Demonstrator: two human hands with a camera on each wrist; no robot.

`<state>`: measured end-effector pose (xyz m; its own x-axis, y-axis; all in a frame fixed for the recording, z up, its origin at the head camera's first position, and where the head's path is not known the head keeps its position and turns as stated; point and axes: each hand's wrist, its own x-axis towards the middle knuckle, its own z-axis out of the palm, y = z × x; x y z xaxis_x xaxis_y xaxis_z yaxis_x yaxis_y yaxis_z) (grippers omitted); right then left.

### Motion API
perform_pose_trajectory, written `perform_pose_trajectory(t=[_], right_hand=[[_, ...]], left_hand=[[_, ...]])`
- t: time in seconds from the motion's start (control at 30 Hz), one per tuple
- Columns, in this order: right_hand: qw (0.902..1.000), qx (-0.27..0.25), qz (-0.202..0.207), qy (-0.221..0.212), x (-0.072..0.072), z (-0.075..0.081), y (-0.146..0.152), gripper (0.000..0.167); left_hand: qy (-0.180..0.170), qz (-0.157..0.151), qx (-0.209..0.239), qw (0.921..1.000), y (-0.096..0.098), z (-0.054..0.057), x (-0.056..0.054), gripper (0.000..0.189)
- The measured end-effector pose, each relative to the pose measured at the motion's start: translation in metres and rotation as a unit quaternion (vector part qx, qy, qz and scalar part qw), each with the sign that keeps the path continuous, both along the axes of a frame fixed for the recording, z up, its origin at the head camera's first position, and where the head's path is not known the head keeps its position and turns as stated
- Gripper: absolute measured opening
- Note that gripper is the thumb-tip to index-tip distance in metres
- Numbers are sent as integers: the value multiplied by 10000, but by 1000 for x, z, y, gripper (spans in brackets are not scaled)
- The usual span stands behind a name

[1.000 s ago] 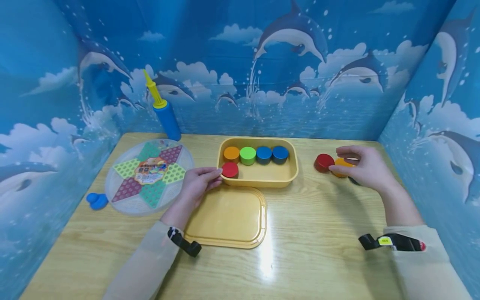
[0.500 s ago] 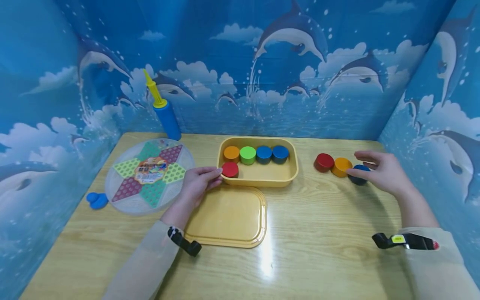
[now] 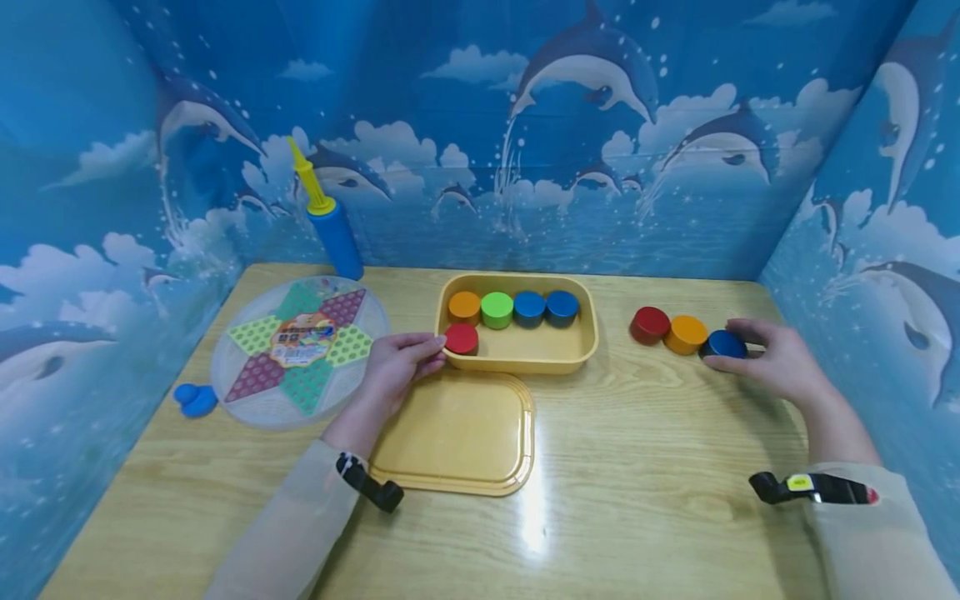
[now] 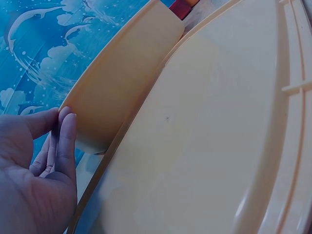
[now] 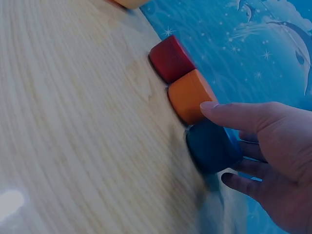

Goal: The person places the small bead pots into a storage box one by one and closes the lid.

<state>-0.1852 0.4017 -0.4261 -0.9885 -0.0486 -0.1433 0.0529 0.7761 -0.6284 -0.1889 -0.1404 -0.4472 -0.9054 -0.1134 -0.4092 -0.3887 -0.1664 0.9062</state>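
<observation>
Table under both hands. Board L of L hand, not in use. Lid just nearside of L hand, not on yet. Box at L hand's fingertips, rim pinched; 5 discs in, bare floor beside them. R hand: thumb + fingers either side of blue disc, firm grip or not, can't tell. Orange disc, then red disc, L of R hand. Approx. 5/8 done, I'd judge; 3 out.

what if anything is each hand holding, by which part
The left hand pinches the yellow container by its near-left rim. The right hand spans the rightmost blue cylinder; whether it grips cannot be told.
</observation>
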Motion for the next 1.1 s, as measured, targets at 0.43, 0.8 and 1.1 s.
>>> perform_pose_trajectory(t=[0.43, 0.8, 1.1], right_hand=[[9993, 142, -327, 70, 5, -10, 3, 92], [9986, 60, -464, 234, 11, 8, -1, 96], [9979, -214, -204, 569, 9, 41, -34, 91]], left_hand=[[-7, 8, -22, 10000, 2, 2, 3, 29], [32, 58, -20, 10000, 2, 2, 2, 29], [25, 27, -49, 10000, 2, 2, 3, 31]])
